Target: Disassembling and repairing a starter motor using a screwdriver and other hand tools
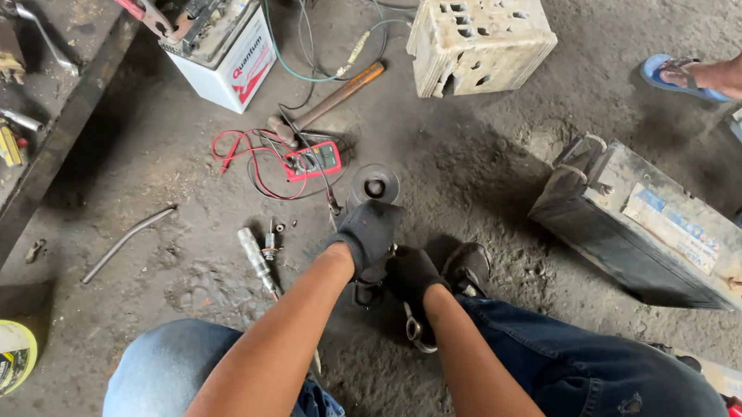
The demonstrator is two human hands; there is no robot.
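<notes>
A small dark metal part (379,279) is worked on at the middle of the dirty concrete floor (485,184), and every place below is told from it. The left hand (366,232), in a black glove, is seen laid over the part's upper left side with its fingers curled down on it; the right hand (414,277), also black-gloved, is closed against the part's right side, though how tightly either hand grips cannot be told, since the part is largely hidden beneath them. Just above the part a round metal disc (375,184) with a centre hole lies flat on the floor. Up and to the left of the part a red multimeter (313,159) is found among its red and black leads, and beyond it a wooden-handled hammer (332,102). Further up and left a white battery (225,41) is seen with a clamp (138,7) on its top. To the left of the part lie a socket extension (257,261) and a bent metal rod (127,241). Well to the right a worn, dusty battery (653,227) rests on the floor, and far above right a sandalled foot (689,77) of another person is seen.
</notes>
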